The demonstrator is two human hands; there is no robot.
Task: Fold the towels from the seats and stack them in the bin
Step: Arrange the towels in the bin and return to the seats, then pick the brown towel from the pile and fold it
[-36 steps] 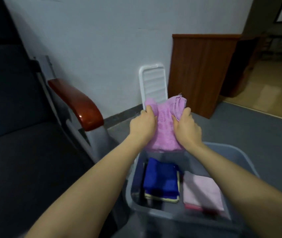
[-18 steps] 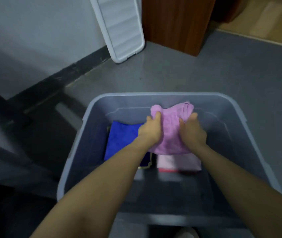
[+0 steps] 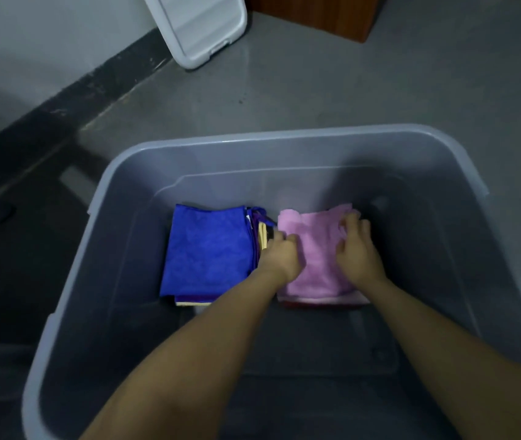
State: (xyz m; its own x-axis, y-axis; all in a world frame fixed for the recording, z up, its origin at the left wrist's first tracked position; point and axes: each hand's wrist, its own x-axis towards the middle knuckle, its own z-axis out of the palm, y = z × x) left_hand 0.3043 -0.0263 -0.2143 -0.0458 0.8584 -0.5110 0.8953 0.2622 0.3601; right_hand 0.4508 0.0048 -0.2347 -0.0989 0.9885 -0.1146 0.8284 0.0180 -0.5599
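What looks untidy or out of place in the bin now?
Little stands out. The pink towel on the right stack is rumpled at its far edge, under the right hand. The blue towel beside it lies flat. The left hand rests at the pink towel's left edge. Nothing is spilled.
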